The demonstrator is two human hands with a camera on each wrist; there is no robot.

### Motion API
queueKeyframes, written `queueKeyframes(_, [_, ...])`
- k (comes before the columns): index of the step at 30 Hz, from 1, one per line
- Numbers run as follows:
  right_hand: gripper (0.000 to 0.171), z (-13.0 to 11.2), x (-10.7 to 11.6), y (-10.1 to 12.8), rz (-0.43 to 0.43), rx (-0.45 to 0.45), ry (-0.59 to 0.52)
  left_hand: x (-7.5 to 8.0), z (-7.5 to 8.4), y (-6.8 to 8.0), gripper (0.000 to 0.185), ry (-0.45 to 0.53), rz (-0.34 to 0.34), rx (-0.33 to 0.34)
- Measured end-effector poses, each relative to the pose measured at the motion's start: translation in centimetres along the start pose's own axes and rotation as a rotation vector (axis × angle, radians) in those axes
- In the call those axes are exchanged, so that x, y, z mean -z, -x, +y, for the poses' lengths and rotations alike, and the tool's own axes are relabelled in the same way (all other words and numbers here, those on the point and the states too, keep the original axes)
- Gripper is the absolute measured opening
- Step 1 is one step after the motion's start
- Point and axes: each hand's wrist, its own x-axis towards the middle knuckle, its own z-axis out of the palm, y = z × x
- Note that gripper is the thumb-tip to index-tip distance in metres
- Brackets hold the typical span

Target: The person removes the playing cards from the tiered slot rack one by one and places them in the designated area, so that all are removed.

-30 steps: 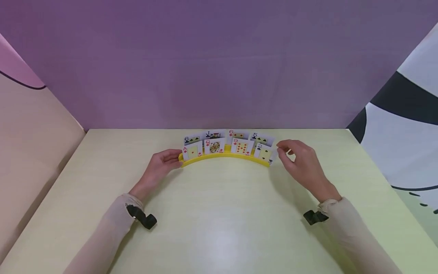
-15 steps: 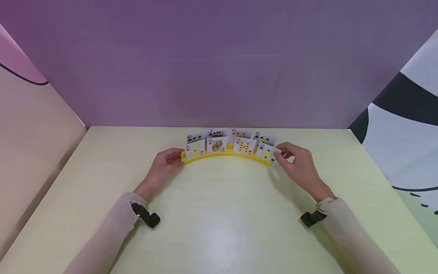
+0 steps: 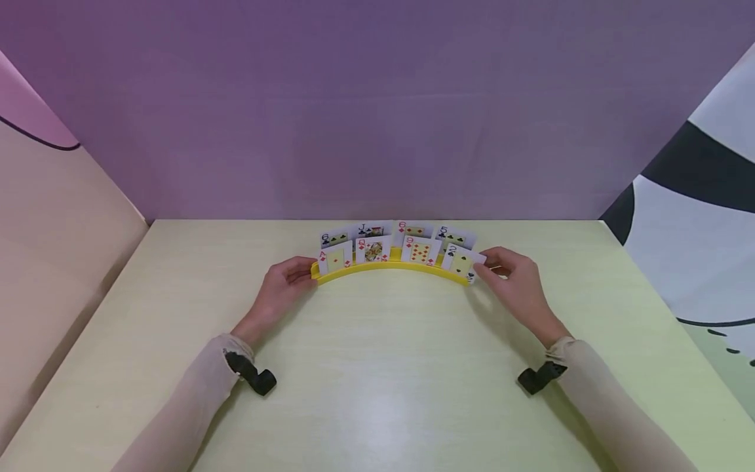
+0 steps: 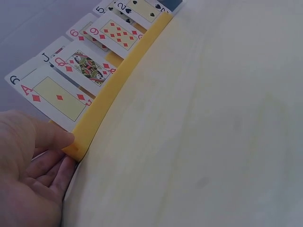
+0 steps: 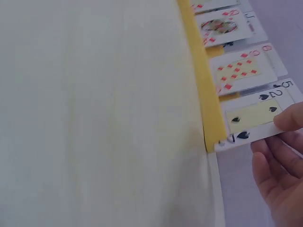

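A curved yellow card holder [image 3: 377, 265] stands near the far edge of the table, with playing cards upright in two rows. My left hand [image 3: 278, 292] grips its left end, thumb in front, beside the ace of diamonds [image 4: 59, 98]. At the opposite end my right hand [image 3: 518, 288] pinches the right edge of the two of spades [image 5: 253, 116], thumb on its face. That card's lower part is at the holder's end. Between them in the front row are the queen of diamonds [image 3: 373, 249] and nine of diamonds [image 3: 421, 250].
Behind the front row stand a six of clubs [image 3: 335, 236], a jack [image 3: 373, 229], a six of diamonds [image 3: 415, 229] and a five of clubs [image 3: 454, 236], partly covered. A purple wall [image 3: 377, 131] rises behind the table [image 3: 377, 367].
My right hand has moved in from just beside the two of spades and now pinches its edge. The card sits slightly further right. My left hand keeps its grip on the holder.
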Motion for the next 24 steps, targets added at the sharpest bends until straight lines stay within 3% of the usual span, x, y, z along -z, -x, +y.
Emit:
queueKeyframes(4, [0.019, 0.0, -0.04, 0.01, -0.021, -0.04, -0.007, -0.12, -0.05, 0.1, 0.038, -0.011, 0.005, 0.004])
queueKeyframes(24, [0.014, -0.02, 0.28, -0.05, -0.048, -0.043, 0.018, -0.06, -0.19, 0.23, 0.037, 0.013, 0.011, -0.023])
